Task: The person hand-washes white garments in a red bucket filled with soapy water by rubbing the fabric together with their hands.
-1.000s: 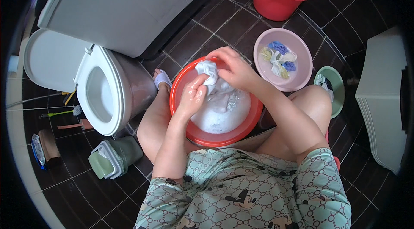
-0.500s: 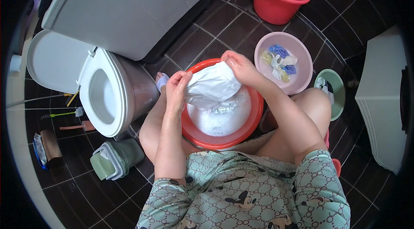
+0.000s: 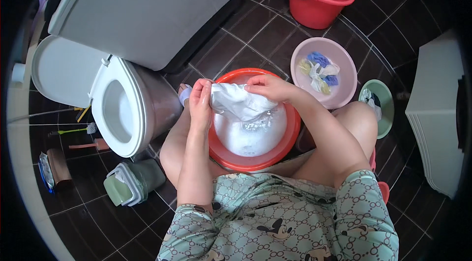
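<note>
At the left, the toilet (image 3: 138, 106) stands with its lid raised, a lidded bin (image 3: 149, 176) near its base. Next comes the left forearm (image 3: 193, 167), rising almost straight from the lower edge to the left hand (image 3: 200, 100), which is upright with bent fingers and pinches the left end of a white cloth (image 3: 238, 102). The cloth hangs between the two hands over the upper part of a red basin (image 3: 293, 135) that holds foamy water (image 3: 250, 139). The right forearm (image 3: 322, 126) slants up and leftward from a bent elbow; the right hand (image 3: 267, 87) lies palm down, its fingers closed over the cloth's upper right edge. The hands are apart, each gripping the fabric. Farther right are a pink basin (image 3: 347, 80) of small cloths (image 3: 319, 71), a red bucket (image 3: 317, 10) beyond it, and a green basin (image 3: 387, 108).
</note>
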Tool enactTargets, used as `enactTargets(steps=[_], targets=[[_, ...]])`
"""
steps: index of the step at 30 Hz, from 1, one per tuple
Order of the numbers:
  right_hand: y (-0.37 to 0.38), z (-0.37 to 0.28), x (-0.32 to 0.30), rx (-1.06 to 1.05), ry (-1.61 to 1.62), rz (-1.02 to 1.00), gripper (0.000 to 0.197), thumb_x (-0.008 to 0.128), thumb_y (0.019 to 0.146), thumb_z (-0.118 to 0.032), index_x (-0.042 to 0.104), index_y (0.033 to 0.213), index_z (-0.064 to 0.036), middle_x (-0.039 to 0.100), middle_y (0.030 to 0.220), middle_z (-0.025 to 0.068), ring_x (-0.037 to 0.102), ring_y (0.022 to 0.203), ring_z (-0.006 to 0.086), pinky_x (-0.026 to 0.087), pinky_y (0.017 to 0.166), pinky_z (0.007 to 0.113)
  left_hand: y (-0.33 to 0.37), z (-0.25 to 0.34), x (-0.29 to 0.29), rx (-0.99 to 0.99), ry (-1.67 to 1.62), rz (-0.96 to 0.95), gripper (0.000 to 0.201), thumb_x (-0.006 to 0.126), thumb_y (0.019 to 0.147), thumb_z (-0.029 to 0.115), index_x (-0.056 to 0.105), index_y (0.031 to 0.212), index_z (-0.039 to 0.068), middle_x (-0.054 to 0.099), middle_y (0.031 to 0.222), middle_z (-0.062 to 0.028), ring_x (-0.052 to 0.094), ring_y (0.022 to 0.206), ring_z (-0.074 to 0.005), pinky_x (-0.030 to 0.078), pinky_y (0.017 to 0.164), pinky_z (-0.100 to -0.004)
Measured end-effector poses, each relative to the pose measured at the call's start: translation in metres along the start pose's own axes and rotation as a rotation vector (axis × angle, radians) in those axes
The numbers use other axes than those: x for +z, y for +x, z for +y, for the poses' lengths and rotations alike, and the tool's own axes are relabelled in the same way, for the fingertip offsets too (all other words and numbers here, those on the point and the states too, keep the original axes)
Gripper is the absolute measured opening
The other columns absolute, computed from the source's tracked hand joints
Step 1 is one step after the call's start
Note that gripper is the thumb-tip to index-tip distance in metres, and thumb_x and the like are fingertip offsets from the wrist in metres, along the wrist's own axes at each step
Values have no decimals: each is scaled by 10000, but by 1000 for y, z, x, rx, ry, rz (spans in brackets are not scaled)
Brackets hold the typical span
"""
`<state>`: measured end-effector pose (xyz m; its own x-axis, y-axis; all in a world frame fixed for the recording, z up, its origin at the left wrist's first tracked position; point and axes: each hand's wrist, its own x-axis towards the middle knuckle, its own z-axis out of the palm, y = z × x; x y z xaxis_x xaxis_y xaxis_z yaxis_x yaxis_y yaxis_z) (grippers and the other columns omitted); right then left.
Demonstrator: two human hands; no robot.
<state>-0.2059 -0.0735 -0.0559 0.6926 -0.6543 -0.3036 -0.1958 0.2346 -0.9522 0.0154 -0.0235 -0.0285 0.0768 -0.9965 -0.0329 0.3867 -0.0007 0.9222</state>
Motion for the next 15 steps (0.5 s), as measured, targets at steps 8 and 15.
enactTargets(steps=[8, 15], targets=[[8, 1, 21, 100, 241, 185, 361, 510, 937, -331, 607, 1070, -10, 639, 1011, 51, 587, 933, 115, 471, 807, 268, -2, -1, 5, 6, 99, 61, 146, 549, 923, 142, 528, 799, 68, 526, 738, 32, 448, 659, -30, 371, 616, -173], [12, -11, 36, -242, -12, 662, 259, 540, 909, -306, 596, 950, -56, 643, 801, 112, 632, 738, 204, 479, 647, 323, 6, -20, 30, -187, 259, 386, 339, 631, 874, 303, 514, 631, 97, 492, 587, 44, 402, 524, -41, 326, 480, -205]])
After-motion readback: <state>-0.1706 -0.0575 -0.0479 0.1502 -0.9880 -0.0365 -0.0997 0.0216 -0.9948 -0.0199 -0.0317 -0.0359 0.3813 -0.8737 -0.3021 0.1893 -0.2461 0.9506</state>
